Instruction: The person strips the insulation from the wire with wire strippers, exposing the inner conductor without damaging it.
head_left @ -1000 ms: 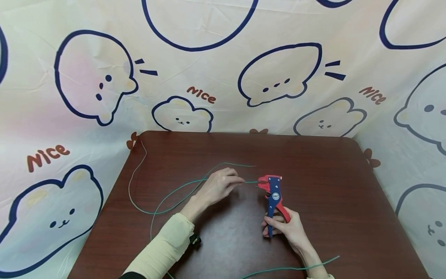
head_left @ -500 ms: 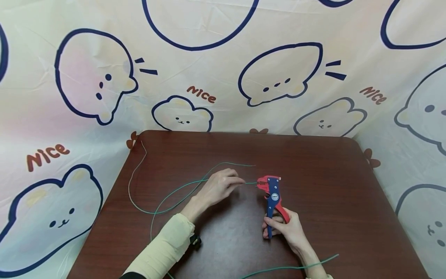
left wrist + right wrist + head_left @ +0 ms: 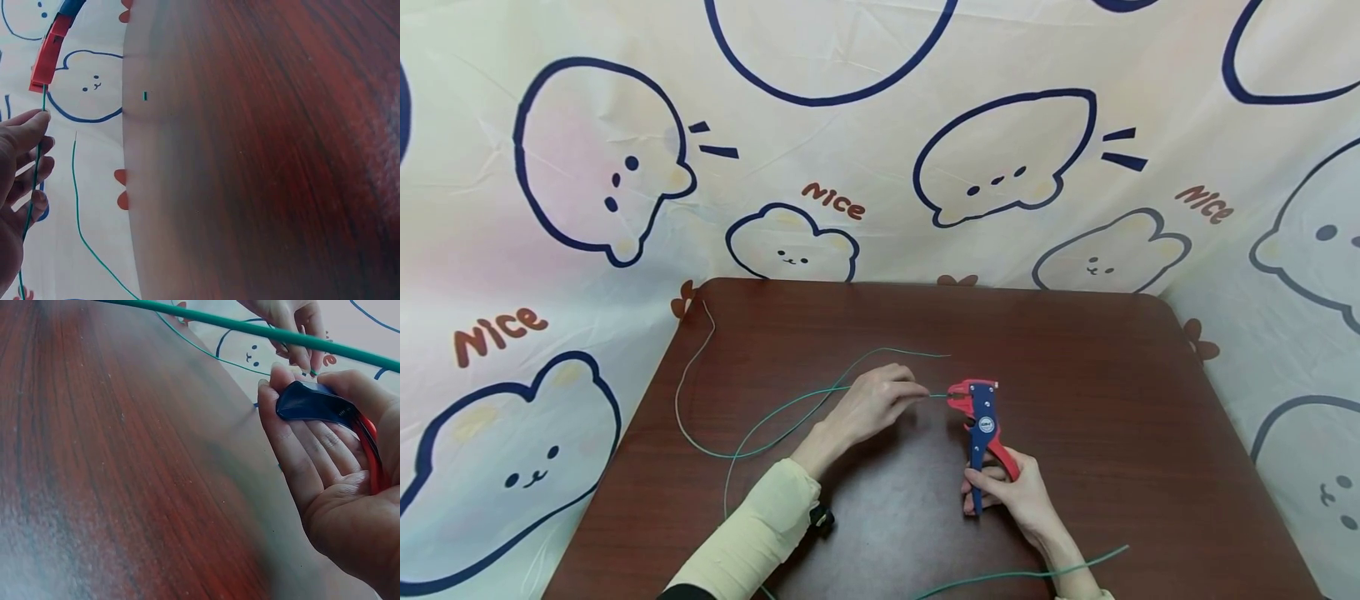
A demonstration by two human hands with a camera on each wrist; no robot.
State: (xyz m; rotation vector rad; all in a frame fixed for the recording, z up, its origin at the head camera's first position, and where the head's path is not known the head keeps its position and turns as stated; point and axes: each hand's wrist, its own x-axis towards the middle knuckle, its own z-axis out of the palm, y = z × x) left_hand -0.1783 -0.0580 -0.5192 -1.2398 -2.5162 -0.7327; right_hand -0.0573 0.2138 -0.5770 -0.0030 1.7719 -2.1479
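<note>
The thin green insulated wire (image 3: 790,407) is being pinched between the thumb and fingertips of the left hand (image 3: 872,402), just short of its free end, and that end is being held out toward three o'clock. The red-and-blue metal wire stripper (image 3: 981,425) is being gripped by the right hand (image 3: 1011,492), fingers curled round the blue and red handles at its six o'clock end, with the red head pointing toward twelve o'clock. The wire tip is being presented at the nine o'clock side of that head; whether it is already seated between the jaws cannot be told. The step in hand is judged to be the feeding of the wire end into the stripper. The next move is judged to call for a steady left-hand pinch, a shallow insertion, then a firm squeeze of the handles. The rest of the wire is lying looped over the dark brown wooden bench (image 3: 1112,400) toward nine o'clock.
</note>
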